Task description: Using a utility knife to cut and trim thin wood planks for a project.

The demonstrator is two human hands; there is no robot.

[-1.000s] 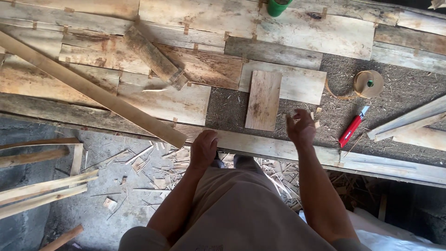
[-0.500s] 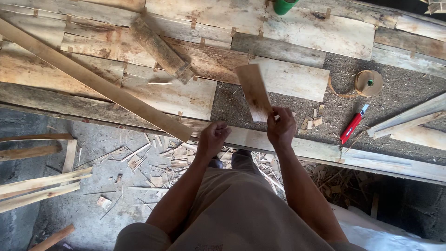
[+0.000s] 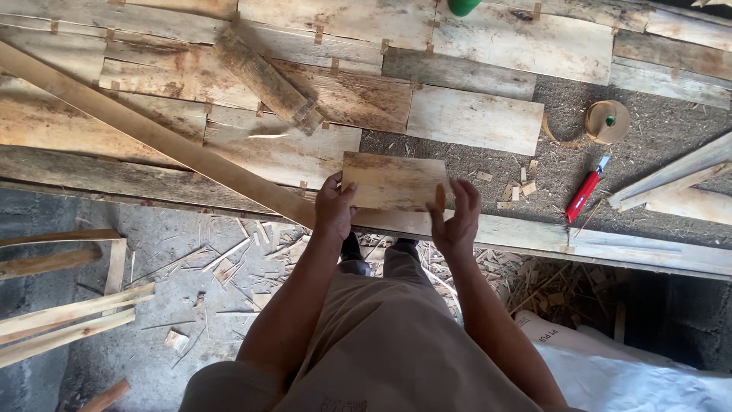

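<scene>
In the middle of the frame, the person holds a short flat wooden board between both hands, with its long side running left to right. The left hand grips the left end of the board: the thumb lies on the top face and the other fingers are curled under the edge, so the fingers are closed on the wood. The right hand is at the right end, with its fingers spread and only lightly bent; the thumb touches the lower right corner of the board, but the hand does not close around it.

The board sits just above the front edge of the tabletop, which is made of rough old planks with a grey, sawdust-covered patch on the right. A long wooden strip runs diagonally from the upper left of the frame down to a place just beside the left hand. A short thick block of wood lies tilted in the upper middle. To the right of the hands, well apart from them, a red utility knife lies on the grey patch, and above it stands a roll of brown tape. Small wood chips lie between the board and the knife. In the lower left, on the floor, there are thin wooden slats and shavings.
</scene>
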